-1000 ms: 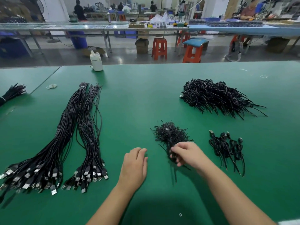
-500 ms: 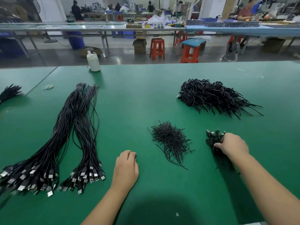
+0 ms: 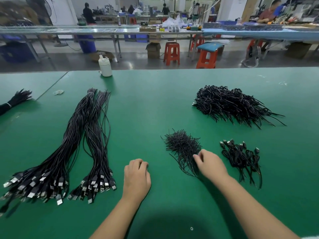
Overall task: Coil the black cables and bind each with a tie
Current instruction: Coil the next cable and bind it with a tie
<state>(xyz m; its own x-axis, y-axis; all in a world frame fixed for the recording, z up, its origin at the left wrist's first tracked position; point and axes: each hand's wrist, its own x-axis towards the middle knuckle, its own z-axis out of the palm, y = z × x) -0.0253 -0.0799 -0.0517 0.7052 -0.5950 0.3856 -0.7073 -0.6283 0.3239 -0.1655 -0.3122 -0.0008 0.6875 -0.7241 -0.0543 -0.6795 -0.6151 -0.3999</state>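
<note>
My right hand [image 3: 209,163] is back at the ties [image 3: 182,147] mid-frame, fingers pinching; left hand [image 3: 137,177] curled, most cables [image 3: 57,161] lower left still loose.

Beyond the green table [image 3: 155,94], a grey glossy floor [image 3: 134,61] holds orange stools [image 3: 171,53] beside long workbenches [image 3: 103,31] under even light.

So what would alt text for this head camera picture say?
A person's right hand reaches into a small pile of black ties on a green table, left hand resting nearby. Long uncoiled cables lie left; coiled cables right.
</note>
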